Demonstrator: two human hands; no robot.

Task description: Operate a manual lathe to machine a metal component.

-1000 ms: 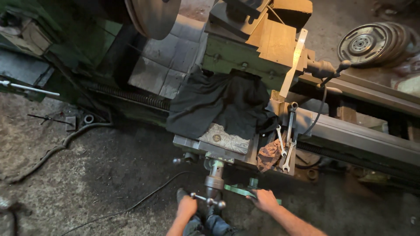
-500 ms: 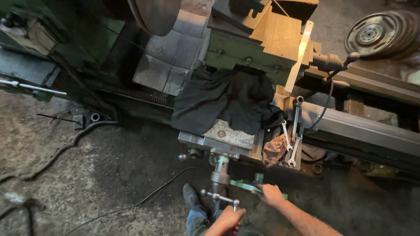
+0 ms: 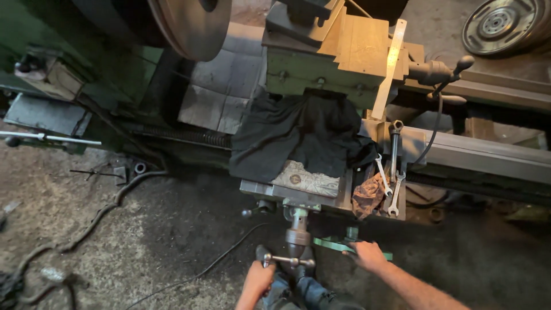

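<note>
While I stand at the lathe, my left hand (image 3: 257,279) is closed around the near end of the crank handle (image 3: 288,261), whose bar runs left to right across the feed shaft (image 3: 298,229). My right hand (image 3: 369,256) lies flat on the green lever (image 3: 338,247), fingers loosely curled, just right of the crank. Wrenches (image 3: 390,183) rest above on the carriage.
</note>
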